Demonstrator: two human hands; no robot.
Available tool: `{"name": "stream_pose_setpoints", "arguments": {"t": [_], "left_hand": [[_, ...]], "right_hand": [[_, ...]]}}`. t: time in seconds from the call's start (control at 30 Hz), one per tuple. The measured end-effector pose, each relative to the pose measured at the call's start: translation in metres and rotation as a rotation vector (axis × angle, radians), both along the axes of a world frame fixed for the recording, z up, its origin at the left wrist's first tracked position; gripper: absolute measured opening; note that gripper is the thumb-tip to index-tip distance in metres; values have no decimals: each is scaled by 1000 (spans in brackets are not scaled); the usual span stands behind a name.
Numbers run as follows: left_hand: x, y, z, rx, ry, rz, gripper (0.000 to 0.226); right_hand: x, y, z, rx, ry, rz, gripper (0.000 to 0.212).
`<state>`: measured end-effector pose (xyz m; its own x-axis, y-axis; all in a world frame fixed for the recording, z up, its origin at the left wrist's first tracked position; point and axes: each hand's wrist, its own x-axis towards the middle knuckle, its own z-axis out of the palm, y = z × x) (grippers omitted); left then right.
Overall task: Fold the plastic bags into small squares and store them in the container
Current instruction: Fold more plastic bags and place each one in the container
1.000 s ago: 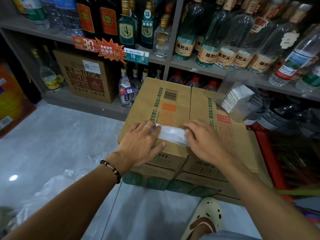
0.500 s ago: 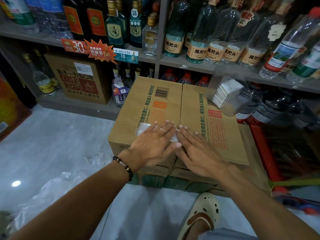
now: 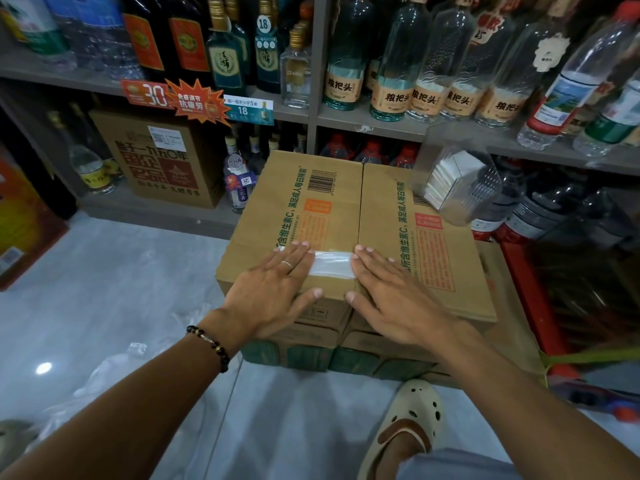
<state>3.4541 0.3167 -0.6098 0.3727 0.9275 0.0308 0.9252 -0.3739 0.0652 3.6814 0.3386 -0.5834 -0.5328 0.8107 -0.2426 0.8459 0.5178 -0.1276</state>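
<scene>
A folded strip of clear plastic bag [image 3: 333, 265] lies flat on top of a brown cardboard box [image 3: 311, 188]. My left hand [image 3: 277, 285] presses its left end with straight fingers; a ring shows on one finger. My right hand [image 3: 388, 289] lies flat on its right end, fingers straight. Only the middle of the strip shows between the two hands. A clear plastic container [image 3: 460, 188] holding several white folded squares stands tilted at the box's far right corner.
Shelves [image 3: 346, 116] of glass bottles rise right behind the boxes. More loose clear plastic bags [image 3: 104, 375] lie on the grey floor at lower left. My foot in a cream clog [image 3: 412, 420] stands in front of the stacked boxes. Red crates [image 3: 526, 289] sit at right.
Both hands slid apart along the strip from touching at the middle, so the flattened plastic shows between them again.
</scene>
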Motion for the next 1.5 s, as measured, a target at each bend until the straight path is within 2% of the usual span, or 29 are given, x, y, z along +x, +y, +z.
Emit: {"name": "stream_pose_setpoints", "arguments": {"t": [0.17,0.23,0.33,0.43,0.73,0.93,1.2,1.37,1.5], "left_hand": [[-10,-1,-4,21,-17,-4,92],[-14,0,2,-15,-28,-9,92],[-19,-8,9,69,-43,8,75],[-19,-22,4,94,-42,-6,70],[-25,-26,7,105,-24,-22,66],[-44,-23,13,46,-43,-130,76],[-62,-15,12,-41,-86,-208,80],[-72,-13,7,10,-25,-215,74],[-78,-16,5,149,-73,-72,63]], "right_hand": [[-3,-3,5,100,53,14,72],[-4,-5,6,182,76,58,63],[-8,-9,2,284,97,132,44],[-11,-11,-2,360,132,164,31],[-22,-14,17,399,290,241,6],[-56,7,47,244,414,81,18],[-95,47,35,-7,502,-92,19],[-101,50,25,-40,440,-90,20],[-96,47,18,-18,433,-158,10]]}}
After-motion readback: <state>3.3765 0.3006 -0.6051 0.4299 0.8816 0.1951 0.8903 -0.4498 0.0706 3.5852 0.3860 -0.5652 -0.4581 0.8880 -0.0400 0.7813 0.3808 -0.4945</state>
